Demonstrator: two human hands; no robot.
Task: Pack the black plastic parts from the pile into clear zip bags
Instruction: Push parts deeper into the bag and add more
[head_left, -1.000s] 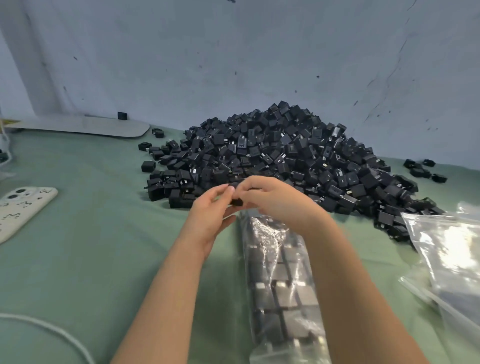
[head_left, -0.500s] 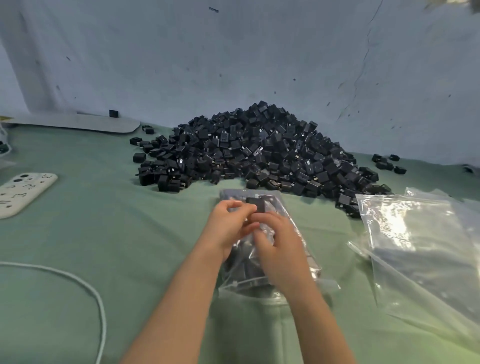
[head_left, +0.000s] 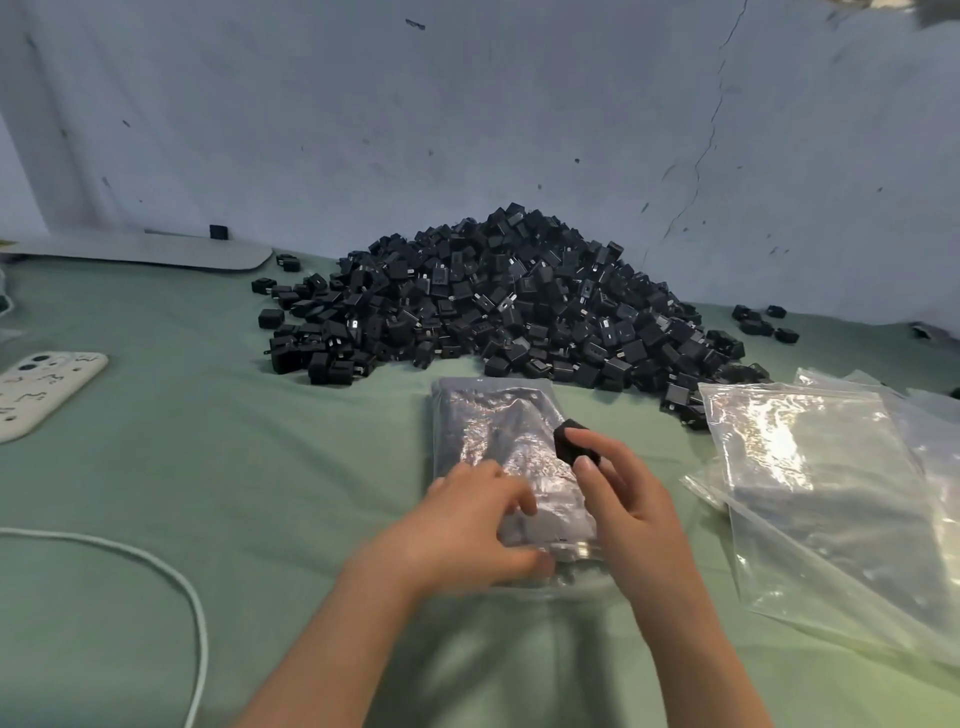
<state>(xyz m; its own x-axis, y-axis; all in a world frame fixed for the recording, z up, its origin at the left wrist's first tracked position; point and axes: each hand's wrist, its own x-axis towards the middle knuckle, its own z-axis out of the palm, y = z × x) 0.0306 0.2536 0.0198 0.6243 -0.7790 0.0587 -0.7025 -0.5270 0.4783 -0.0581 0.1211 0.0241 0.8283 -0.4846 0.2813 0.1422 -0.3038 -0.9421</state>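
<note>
Hands (head_left: 467, 530) (head_left: 631, 499) grip part (head_left: 570, 441), bag (head_left: 493, 426), lengthwise toward pile (head_left: 498, 301)

Right hand (head_left: 631, 499) pinches one black part (head_left: 563, 446) in its fingers (head_left: 597, 440), just above the filled zip bag (head_left: 493, 426); left hand (head_left: 467, 525), a bit blurred, grips the bag's near end. The bag lies flat on the green tabletop (head_left: 208, 467); the big pile (head_left: 509, 296) sits behind it; empty bags (head_left: 821, 483) lie to the right; phone case (head_left: 41, 389) and white cable (head_left: 156, 561) lie to the left.
</note>
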